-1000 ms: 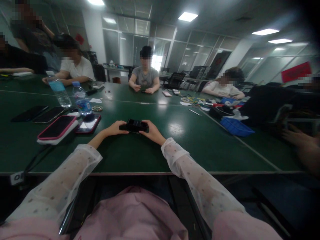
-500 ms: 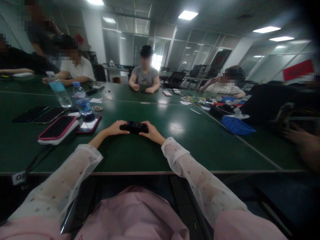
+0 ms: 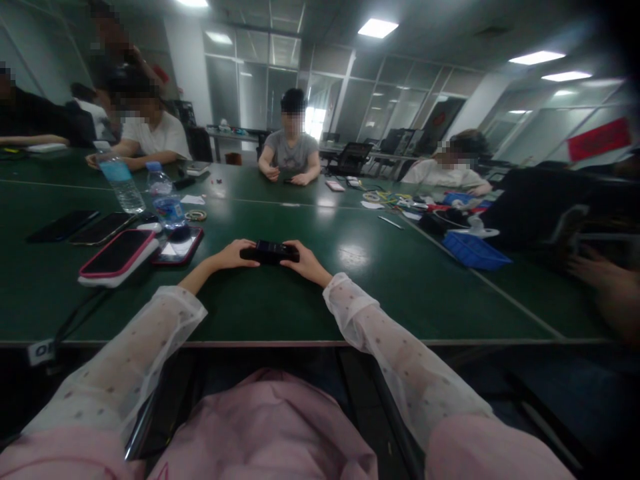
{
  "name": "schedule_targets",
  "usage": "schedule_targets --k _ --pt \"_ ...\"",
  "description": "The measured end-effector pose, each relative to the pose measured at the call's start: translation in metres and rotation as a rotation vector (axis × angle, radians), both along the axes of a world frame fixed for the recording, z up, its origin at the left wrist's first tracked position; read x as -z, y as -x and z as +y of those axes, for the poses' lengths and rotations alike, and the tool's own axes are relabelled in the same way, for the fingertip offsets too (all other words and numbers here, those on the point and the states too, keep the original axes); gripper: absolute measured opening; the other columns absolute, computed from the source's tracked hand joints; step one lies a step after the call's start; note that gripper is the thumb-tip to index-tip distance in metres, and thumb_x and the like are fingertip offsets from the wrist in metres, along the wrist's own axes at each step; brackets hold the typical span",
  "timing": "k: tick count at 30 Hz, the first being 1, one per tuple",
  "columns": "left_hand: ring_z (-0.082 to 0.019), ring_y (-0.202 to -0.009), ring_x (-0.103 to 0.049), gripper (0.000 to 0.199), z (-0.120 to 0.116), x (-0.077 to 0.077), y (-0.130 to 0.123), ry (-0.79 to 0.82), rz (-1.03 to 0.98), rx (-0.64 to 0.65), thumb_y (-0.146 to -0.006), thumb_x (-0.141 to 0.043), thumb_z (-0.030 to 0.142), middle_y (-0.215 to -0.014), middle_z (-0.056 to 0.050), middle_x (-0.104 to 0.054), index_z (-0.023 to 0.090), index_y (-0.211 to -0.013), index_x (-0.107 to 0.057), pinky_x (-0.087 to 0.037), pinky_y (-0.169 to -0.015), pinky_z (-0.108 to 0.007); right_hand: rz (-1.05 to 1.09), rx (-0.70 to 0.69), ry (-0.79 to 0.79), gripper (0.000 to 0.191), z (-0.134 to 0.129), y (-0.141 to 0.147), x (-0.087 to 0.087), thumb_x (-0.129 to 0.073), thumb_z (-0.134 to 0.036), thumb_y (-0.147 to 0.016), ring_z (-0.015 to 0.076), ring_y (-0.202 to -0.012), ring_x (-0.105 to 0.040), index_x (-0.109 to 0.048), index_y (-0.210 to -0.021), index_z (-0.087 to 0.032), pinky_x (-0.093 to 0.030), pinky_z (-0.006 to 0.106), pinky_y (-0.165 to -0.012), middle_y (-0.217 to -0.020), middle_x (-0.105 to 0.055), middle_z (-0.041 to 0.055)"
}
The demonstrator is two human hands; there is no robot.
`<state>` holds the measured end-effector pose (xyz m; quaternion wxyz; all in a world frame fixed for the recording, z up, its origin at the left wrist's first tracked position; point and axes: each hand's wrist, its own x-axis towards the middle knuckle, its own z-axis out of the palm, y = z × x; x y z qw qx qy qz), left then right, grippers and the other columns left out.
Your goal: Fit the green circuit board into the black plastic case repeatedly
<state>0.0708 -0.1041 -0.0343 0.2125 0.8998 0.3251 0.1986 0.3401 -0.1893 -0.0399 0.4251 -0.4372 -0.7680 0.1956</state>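
Observation:
A small black box-shaped device [image 3: 271,251] with a dark panel on top is held level between my two hands, at the middle of the green table [image 3: 280,307]. Its exact kind I cannot make out. My left hand [image 3: 237,255] closes on its left end, thumb at the near side and fingers at the far side. On the right end, my right hand [image 3: 303,260] grips it in the same way. Whether the device rests on the tabletop or sits just above it, I cannot tell.
Left of my hands lie a pink-cased phone [image 3: 119,253], another phone [image 3: 179,245] and two dark phones, with a water bottle [image 3: 119,180] and a smaller bottle [image 3: 167,200] behind. A blue tray [image 3: 475,251] and cables lie right. Across sits a person [image 3: 293,150]; others sit around.
Both hands keep their hold on the black device, which seems tipped very slightly. In the background at left, a standing person has shifted to the right.

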Motion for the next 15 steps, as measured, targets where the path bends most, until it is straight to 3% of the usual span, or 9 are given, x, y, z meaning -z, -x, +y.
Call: schedule_targets --k 8,15 --pt "-0.030 -0.117 -0.050 0.069 0.005 0.006 0.000 -0.012 -0.021 -0.023 -0.066 -0.065 0.066 -0.124 -0.011 -0.059 0.020 -0.118 -0.061 -0.036 -0.103 -0.045 0.069 0.017 0.038 0.050 -0.003 0.002 -0.003 -0.070 -0.032 -0.074 0.0215 -0.109 -0.059 -0.050 -0.119 -0.021 -0.049 0.040 -0.093 -0.116 -0.059 0.0085" --pt "-0.029 -0.121 -0.047 0.062 0.002 0.005 -0.001 -0.024 -0.015 -0.017 -0.070 -0.062 0.065 -0.128 -0.009 -0.056 0.020 -0.112 -0.063 -0.034 -0.104 -0.042 0.219 0.118 -0.007 0.056 0.008 -0.008 -0.012 -0.066 -0.043 -0.077 0.0227 -0.109 -0.058 -0.045 -0.123 -0.019 -0.049 0.039 -0.093 -0.119 -0.057 0.0109"
